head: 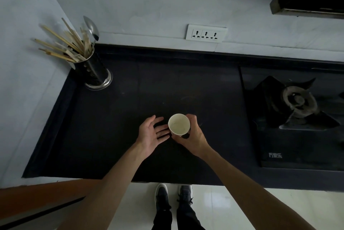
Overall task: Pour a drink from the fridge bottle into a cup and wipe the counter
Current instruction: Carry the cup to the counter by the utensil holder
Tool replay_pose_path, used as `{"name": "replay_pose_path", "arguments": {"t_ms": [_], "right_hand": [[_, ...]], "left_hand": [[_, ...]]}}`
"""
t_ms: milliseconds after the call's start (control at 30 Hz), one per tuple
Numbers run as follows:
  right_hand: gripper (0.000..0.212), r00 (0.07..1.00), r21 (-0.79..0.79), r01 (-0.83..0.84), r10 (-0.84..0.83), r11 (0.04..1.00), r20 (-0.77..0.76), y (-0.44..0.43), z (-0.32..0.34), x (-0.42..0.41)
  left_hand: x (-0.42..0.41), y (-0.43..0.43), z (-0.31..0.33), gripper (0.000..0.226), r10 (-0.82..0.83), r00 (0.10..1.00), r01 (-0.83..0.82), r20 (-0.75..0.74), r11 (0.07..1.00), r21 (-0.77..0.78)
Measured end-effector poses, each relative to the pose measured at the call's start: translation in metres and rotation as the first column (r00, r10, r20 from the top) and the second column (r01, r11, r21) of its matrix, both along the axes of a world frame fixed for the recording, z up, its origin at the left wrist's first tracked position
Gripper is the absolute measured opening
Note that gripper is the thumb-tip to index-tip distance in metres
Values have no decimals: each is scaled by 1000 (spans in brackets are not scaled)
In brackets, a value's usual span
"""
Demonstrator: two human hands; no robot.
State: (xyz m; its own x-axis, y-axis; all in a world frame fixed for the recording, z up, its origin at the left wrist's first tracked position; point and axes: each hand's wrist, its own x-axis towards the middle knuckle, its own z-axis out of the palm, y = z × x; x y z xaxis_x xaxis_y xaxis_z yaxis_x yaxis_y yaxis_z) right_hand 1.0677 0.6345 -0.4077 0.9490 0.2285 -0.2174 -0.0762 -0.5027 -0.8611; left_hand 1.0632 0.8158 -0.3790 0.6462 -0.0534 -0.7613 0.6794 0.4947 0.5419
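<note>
Bare forearms, black trousers, dark grey lace-up trainers with pale soles at the toes.

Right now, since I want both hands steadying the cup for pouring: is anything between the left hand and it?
Nothing visible does. The left hand lies open right beside the paper cup, fingertips almost at its wall, over the black countertop. The right hand grips the cup's other side.
</note>
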Motion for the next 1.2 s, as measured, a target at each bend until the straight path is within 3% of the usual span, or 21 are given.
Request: {"name": "replay_pose_path", "arguments": {"t_ms": [67,133,200,267,367,400,600,767,1000,1200], "right_hand": [[83,994,-26,-82,79,996,-79,-5,4,3],[90,979,-62,-154,144,986,-147,-14,9,8],[98,953,-104,-218,189,970,-235,-24,21,16],[99,928,-146,-273,221,951,-299,-34,39,25],[98,925,-273,-323,241,906,-294,-46,70,39],[97,932,-327,-326,244,887,-267,-47,83,45],[87,934,-594,-353,309,723,-179,-47,154,82],[85,937,-729,-234,349,643,8,-40,210,88],[83,931,-811,-112,345,574,116,-57,260,76],[82,942,-807,-34,289,590,172,-94,281,58]], "left_hand": [[3,4,6,46,-100,995,95,30,988,123],[8,8,15,43,-281,957,247,72,920,304],[15,14,29,45,-487,869,388,91,783,487],[22,19,45,52,-667,742,458,67,577,677],[32,23,75,62,-866,494,395,-77,144,907],[35,25,87,65,-891,438,343,-119,44,938],[61,28,148,69,-899,340,148,-275,-238,960],[82,25,192,69,-880,324,9,-347,-363,932],[101,1,230,69,-899,274,-138,-341,-387,911],[105,-41,251,64,-916,196,-215,-350,-388,896]]}}
